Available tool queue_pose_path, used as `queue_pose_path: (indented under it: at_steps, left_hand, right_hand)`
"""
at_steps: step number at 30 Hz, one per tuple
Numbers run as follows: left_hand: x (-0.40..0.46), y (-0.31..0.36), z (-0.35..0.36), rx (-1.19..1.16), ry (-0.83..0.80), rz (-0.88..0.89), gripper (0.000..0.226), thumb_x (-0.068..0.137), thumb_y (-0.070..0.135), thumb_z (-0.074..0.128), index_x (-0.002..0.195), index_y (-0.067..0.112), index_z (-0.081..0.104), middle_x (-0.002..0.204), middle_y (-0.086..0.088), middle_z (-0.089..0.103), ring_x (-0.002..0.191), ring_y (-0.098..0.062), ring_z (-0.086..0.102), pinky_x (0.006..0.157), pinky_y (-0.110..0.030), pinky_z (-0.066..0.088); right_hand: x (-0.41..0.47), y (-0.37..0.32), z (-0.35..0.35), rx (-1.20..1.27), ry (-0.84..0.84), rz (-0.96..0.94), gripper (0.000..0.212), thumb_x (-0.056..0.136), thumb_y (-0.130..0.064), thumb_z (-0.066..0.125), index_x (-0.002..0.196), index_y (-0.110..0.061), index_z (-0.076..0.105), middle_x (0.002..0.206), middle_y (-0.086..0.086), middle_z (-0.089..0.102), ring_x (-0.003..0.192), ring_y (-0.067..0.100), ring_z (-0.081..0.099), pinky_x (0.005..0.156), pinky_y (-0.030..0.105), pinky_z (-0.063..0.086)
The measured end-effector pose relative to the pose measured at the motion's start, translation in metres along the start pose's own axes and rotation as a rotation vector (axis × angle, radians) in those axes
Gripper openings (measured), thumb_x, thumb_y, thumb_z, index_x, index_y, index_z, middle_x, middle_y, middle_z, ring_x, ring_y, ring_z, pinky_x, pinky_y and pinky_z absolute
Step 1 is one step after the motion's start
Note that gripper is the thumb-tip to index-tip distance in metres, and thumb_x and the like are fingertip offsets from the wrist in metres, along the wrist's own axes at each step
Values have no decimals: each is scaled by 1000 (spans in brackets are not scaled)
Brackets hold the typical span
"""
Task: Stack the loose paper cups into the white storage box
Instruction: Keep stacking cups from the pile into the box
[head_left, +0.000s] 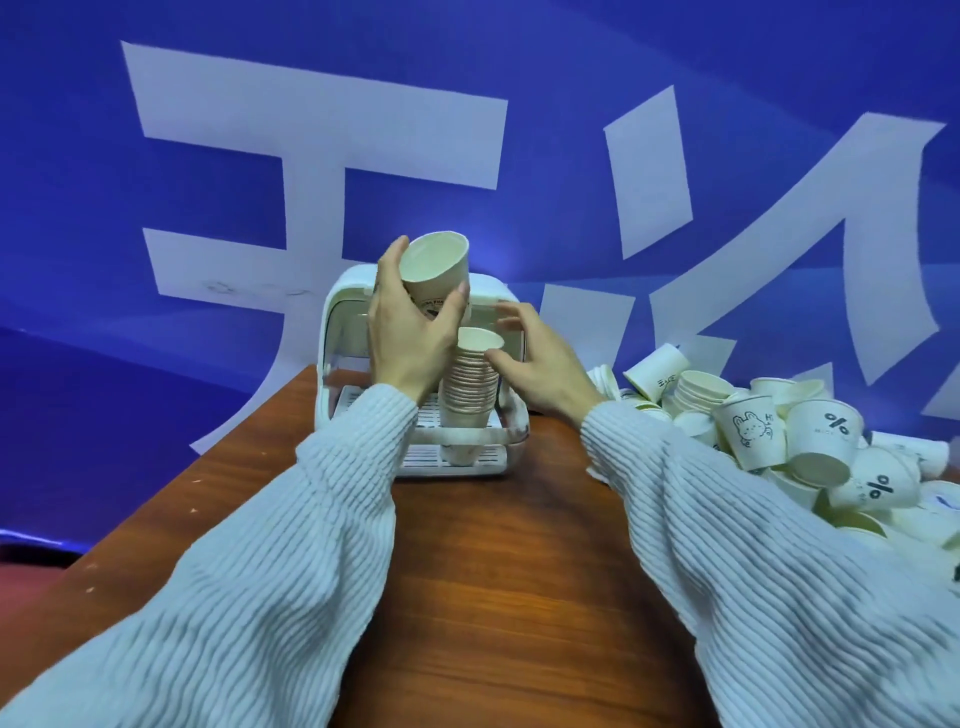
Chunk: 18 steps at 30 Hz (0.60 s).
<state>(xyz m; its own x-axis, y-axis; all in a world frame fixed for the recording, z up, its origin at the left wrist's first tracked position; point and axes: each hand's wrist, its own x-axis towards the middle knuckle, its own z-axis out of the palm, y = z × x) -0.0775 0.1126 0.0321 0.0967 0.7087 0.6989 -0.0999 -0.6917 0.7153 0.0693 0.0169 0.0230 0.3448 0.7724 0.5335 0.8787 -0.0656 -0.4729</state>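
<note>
The left hand (410, 332) grips 1 paper cup (436, 270) around its wall, fingers and thumb curled about it, mouth tilted toward the camera. The cup is held in the air above the nested stack of cups (470, 395) and is not touching it.

The stack stands upright on the slatted floor of the white storage box (340, 332), which sits on the far end of the brown wooden table (509, 571) with its front open and its lid raised behind. A low front rail crosses the base of the stack.

The right hand (540, 358) is beside the top of the stack, fingers spread and loosely bent. The thumb tip lies against the upper rims; whether the fingers hold the stack cannot be determined.

The pile of loose cups (779, 441) lies on the table to the right of the box, some upright, some tipped over. A blue banner (727, 62) with large white characters fills the background. Both forearms wear white ribbed sleeves (270, 571).
</note>
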Motion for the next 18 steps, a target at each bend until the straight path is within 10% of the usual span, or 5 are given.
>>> queue_pose_path:
  at_steps: [12, 18]
  left_hand:
    - [6, 3, 28, 241, -228, 72, 64, 86, 36, 73, 141, 18, 45, 132, -5, 59, 119, -25, 55, 91, -27, 38]
    - [-7, -14, 31, 452, -406, 72, 62, 88, 54, 62, 137, 16, 53, 135, -9, 57, 126, -30, 51, 104, -42, 41]
  right_hand:
    - [-47, 69, -48, -152, 90, 167, 46, 97, -37, 56, 141, -28, 50, 118, -8, 66, 96, 20, 60, 89, 38, 47]
    - [-59, 77, -49, -147, 89, 204, 45, 97, -37, 56, 141, -26, 49, 118, -9, 67, 86, 16, 57, 87, 38, 48]
